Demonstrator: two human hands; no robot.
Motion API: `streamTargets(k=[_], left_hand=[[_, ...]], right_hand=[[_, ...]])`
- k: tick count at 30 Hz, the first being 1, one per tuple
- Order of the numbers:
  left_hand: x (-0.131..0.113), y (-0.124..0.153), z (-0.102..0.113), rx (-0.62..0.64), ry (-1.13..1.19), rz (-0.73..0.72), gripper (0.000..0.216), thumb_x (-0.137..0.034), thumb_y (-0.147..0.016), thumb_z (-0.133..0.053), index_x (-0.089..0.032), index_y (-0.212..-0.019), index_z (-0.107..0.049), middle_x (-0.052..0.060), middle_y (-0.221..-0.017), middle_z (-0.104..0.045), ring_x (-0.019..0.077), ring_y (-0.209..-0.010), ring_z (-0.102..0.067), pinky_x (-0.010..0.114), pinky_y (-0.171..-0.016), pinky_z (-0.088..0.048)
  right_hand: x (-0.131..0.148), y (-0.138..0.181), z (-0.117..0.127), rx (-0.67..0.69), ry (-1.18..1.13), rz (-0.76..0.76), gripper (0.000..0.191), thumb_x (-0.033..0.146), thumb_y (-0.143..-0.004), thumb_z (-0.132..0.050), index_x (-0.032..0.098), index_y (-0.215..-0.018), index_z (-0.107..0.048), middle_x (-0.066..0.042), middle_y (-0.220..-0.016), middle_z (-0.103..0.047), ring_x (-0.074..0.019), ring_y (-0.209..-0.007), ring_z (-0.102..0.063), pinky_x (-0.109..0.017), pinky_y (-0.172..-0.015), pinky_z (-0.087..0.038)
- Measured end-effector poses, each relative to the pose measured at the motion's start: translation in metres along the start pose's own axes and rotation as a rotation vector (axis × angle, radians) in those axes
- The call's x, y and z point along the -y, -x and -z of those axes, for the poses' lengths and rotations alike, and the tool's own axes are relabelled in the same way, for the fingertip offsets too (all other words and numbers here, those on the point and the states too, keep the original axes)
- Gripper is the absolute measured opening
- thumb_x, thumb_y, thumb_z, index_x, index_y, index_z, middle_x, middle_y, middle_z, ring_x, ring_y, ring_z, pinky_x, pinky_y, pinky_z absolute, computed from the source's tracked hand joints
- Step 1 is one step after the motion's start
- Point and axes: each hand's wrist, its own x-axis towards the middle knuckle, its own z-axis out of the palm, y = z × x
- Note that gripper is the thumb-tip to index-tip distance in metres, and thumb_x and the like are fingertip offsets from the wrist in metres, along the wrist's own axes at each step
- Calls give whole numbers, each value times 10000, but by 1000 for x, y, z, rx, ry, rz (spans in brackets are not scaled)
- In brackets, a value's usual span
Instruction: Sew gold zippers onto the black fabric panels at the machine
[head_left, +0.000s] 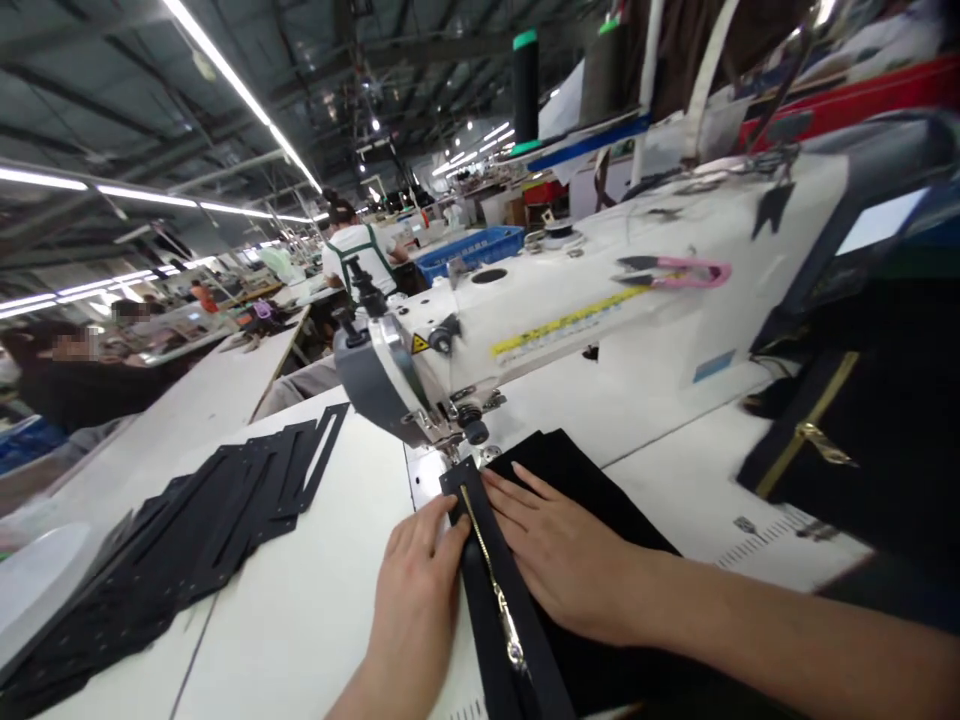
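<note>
A black strip with a gold-toothed zipper [480,540] lies lengthwise under the sewing machine head [420,390], its far end close to the presser foot [452,455]. My left hand [421,580] pinches the strip's left edge between thumb and curled fingers. Flat along the right side, with fingers stretched out, my right hand [570,560] presses on the strip and the black fabric [577,470]. The shiny zipper pull [511,635] sits toward the near end. Part of the fabric is hidden beneath my right hand and forearm.
Black slotted pieces [217,520] lie overlapping on the left of the white table [300,600]. Another zippered black piece [817,430] is at right. Pink-handled thread snips [675,272] rest on the machine arm. Beyond are a blue crate [472,250] and a person [360,250].
</note>
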Motion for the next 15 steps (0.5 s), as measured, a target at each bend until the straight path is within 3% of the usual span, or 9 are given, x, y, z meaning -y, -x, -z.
streamTargets(k=[8,15], left_hand=[[1,-1,-4,-4,-14,-89,308,3,-782,-404,-103,-992,-602,158,-1078,-613,253,-991,-586,438,-839,-509],[11,-19,-11,-3,-5,-100,257,-23,-796,-432,-91,-974,-606,159,-1066,-619,248,-981,-594,405,-841,-513]], right_hand=[[3,0,0,36,64,3,506,159,-877,-338,153,-1377,-263,-102,-1413,-283,-221,-1309,-213,-451,-1074,-197],[-12,-13,1,83,111,-7,548,94,-820,-364,111,-1362,-287,-133,-1410,-276,-237,-1311,-200,-471,-1060,-221]])
